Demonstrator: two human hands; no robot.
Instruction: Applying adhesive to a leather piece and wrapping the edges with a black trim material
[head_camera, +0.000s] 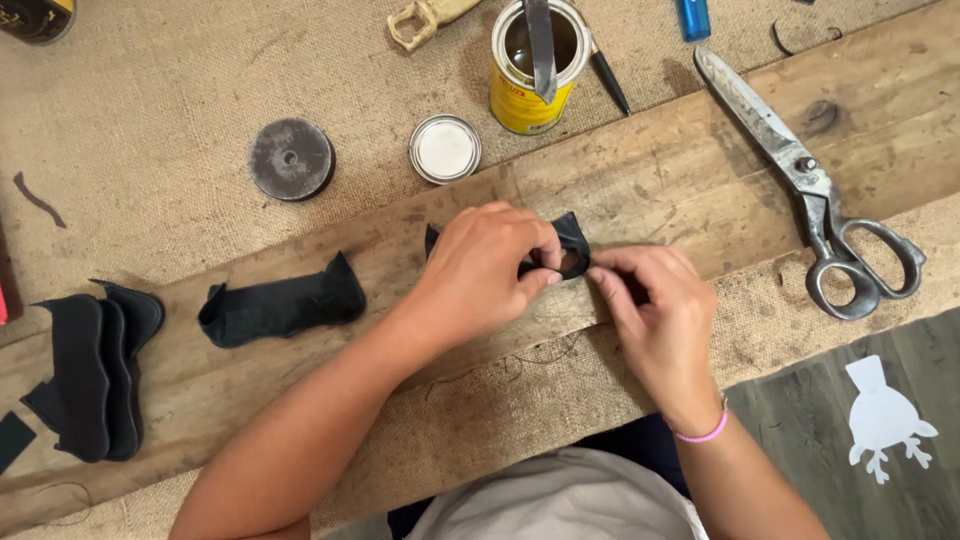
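Burlap covered the counter (150, 120), and on the bare wooden plank (700, 170) running across it both hands pinched one small dark leather piece (572, 243) near the plank's middle, the left hand (480, 275) closed over its left part and the right hand (655, 310) nipping its right end. By my judgement the shaping was only partly done: one edge curled up, a similar piece (280, 305) waited further left and a stack (90, 375) lay by the left edge. Its long axis ran roughly left to right along the plank, though the fingers hid most of it.
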